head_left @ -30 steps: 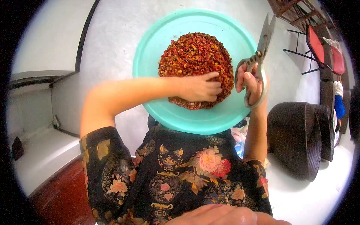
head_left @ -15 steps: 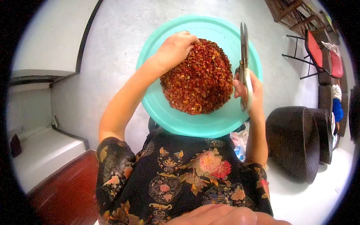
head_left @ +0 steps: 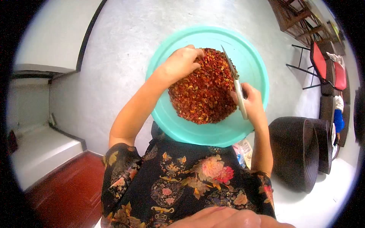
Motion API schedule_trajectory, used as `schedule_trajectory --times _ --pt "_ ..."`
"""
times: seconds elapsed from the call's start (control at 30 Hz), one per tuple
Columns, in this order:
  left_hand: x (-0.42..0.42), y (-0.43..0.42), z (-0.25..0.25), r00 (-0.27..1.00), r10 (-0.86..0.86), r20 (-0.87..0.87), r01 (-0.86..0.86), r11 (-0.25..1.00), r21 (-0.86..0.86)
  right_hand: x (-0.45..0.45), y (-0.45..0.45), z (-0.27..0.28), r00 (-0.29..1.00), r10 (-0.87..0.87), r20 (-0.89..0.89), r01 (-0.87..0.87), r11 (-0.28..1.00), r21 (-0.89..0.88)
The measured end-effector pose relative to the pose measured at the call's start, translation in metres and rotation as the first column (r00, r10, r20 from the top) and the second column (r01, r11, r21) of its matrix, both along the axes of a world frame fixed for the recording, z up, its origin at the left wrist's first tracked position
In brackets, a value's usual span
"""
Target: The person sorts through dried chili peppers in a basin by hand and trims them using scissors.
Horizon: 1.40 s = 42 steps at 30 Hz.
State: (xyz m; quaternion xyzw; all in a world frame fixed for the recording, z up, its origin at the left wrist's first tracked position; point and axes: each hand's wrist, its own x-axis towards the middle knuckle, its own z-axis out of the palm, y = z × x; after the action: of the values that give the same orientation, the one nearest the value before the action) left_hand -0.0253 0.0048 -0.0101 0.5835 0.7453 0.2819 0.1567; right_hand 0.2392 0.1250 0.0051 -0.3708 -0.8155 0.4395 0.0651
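Note:
A heap of dried red chili pieces fills the middle of a round mint-green basin, which stands in front of my body. My left hand is at the heap's upper left edge, fingers bent and thumb apart from them; some fingertips are hidden among the pieces. In my right hand, at the basin's right side, is a pair of scissors with pale handles. Their dark blades point up and to the left, over the right edge of the heap, and look nearly together.
Dark woven stools or baskets stand to the right of my right arm. Farther off are a folding chair with a red seat and wooden furniture. Pale floor surrounds the basin. A reddish-brown surface lies at lower left.
The scissors have swung left and down, from upright beside the heap to slanting over it. My left hand's fingers have spread from the thumb. The basin appears slightly lower and farther right in view.

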Motion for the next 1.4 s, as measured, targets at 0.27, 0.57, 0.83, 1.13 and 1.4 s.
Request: schedule_trajectory --times 0.27,0.57,0.83,1.13,1.4 --pt "0.009 0.006 -0.017 0.997 -0.048 -0.058 0.042 0.994 -0.098 0.002 -0.005 0.004 0.996 0.037 0.079 -0.046 0.993 0.107" --pt "0.003 0.009 0.011 0.383 0.180 0.906 -0.124 0.982 -0.142 0.003 -0.005 0.016 0.992 0.062 0.111 -0.071 0.995 0.071" --pt "0.016 0.013 0.000 -0.183 0.230 0.956 -0.078 0.966 -0.247 0.000 -0.016 0.025 0.991 0.070 0.113 -0.088 0.982 0.167" --pt "0.029 0.011 -0.005 -0.278 0.249 0.928 -0.030 0.963 -0.268 -0.002 -0.019 0.021 0.991 0.075 0.107 -0.110 0.925 0.364" --pt "0.027 0.008 -0.013 -0.249 0.281 0.927 0.016 0.958 -0.287 0.001 -0.015 0.014 0.982 0.128 0.139 -0.169 0.926 0.339"
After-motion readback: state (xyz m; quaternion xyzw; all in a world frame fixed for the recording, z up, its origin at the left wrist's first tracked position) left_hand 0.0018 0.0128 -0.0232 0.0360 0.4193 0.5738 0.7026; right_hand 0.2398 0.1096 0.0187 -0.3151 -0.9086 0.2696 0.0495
